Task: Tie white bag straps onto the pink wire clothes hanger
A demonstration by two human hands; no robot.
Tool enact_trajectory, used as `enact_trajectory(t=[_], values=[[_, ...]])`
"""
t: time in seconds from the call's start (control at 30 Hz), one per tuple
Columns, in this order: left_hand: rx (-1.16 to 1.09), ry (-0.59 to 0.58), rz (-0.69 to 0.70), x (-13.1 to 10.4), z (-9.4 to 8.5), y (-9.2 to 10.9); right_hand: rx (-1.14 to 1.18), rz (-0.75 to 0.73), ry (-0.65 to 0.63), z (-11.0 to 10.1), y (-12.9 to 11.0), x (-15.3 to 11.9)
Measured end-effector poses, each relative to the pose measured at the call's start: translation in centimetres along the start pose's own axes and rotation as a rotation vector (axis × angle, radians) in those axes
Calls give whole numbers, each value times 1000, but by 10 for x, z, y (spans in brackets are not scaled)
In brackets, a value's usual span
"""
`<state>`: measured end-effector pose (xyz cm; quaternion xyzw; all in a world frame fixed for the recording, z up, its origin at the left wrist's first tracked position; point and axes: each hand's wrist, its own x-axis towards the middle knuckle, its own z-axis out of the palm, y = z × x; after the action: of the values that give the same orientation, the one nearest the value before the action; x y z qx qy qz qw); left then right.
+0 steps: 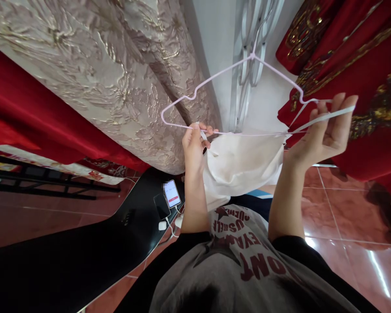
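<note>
A pale pink clothes hanger (pixel 252 56) is held up in front of me, its hook towards the wall. A white satiny garment (pixel 247 161) with thin straps hangs below its lower bar. My left hand (pixel 195 141) is closed, pinching that bar near its left end, with a bit of white strap by the fingers. My right hand (pixel 327 130) is at the hanger's right end, where its upper fingers touch the pink wire. A white strap (pixel 326 116) runs taut from the garment across the right thumb to the fingertips. The palm of this hand is partly open.
White metal scrollwork (pixel 247 82) stands against the wall ahead. A beige brocade garment (pixel 140 78) hangs at left, and red embroidered garments (pixel 355 100) at right. Two phones, one a lit phone (pixel 172 193), lie with cables on a black tabletop (pixel 84 256).
</note>
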<state>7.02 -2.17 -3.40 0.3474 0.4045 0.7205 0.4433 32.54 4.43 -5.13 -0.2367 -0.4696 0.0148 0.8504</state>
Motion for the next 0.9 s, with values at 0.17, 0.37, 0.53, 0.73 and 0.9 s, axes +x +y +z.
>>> enact_trajectory(t=[0.17,0.37,0.53,0.73,0.9], values=[[-6,-23,19,0,-2,1,-24,20,-271,-1,-7,18],[9,30,-12,2,1,0,-122,-105,55,-8,-27,16],[11,49,-12,5,0,2,-155,121,-93,5,-50,5],[-4,-1,14,2,-3,-1,-177,14,210,-18,-20,9],[-7,15,32,-2,3,-8,-189,41,119,-16,-45,-2]])
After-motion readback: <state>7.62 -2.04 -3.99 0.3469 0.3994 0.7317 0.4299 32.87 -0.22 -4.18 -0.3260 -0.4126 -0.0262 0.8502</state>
